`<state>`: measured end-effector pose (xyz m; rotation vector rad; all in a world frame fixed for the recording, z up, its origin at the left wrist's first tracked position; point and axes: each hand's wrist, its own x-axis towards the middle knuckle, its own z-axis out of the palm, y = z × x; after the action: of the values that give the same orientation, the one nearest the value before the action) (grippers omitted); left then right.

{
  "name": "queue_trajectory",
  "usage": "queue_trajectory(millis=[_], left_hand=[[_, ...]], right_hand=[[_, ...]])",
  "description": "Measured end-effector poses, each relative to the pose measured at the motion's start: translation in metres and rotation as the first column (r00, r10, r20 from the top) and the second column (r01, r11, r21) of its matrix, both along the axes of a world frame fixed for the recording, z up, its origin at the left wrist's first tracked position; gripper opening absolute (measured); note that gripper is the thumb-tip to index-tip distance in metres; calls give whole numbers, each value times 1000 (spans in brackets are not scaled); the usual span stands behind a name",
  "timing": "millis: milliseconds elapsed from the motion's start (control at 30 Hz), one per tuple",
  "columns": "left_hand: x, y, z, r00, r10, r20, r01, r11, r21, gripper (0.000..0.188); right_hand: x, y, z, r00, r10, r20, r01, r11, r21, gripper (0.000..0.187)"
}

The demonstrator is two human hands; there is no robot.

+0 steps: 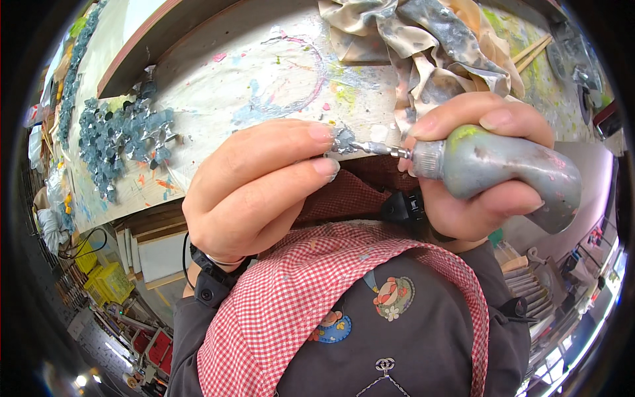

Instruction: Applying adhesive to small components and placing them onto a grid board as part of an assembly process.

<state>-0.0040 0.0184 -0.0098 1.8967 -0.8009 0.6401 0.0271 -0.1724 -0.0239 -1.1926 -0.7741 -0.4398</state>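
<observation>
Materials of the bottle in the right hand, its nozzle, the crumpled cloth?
Bottle: probably soft plastic, smooth, paint-smeared; its side dips in at the grip.
Nozzle: likely metal; shiny glints, partly paint-coated.
Cloth: seemingly thin fabric, paint-stained; loose folds.

Head-worn L cam, wide fisheye, facing down, close abv worktable

I count two hands: one left hand and one right hand. Between them I see one grey squeeze bottle and one small grey piece. I get two black wrist devices, one per wrist, and two cartoon patches on the near side. Far right, I make out two wooden sticks. The blue-grey pieces heaped at left number dozens; overlapping, they defeat my exact count.
</observation>
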Motion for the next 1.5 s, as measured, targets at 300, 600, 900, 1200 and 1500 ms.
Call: queue_trajectory(millis=[300,600,900,1200,1500], left_hand=[[1,-2,0,1000,-19,17,18,1000,13,19],[0,-2,-2,999,18,30,-18,1000,-17,21],[0,-2,-1,1000,14,22,-14,1000,15,21],[-2,-1,2,1000,24,-18,-23,999,39,23],[-5,0,5,997,64,-48,-61,995,77,25]], right_hand=[[-10,2,10,984,-150,-94,139,984,-111,54],[-8,1,7,964,-237,-122,216,963,-159,55],[0,-2,-5,989,-146,1,146,989,7,54],[-3,-2,-4,979,-194,-66,197,980,28,55],[-5,0,-1,966,-228,-123,235,971,46,57]])
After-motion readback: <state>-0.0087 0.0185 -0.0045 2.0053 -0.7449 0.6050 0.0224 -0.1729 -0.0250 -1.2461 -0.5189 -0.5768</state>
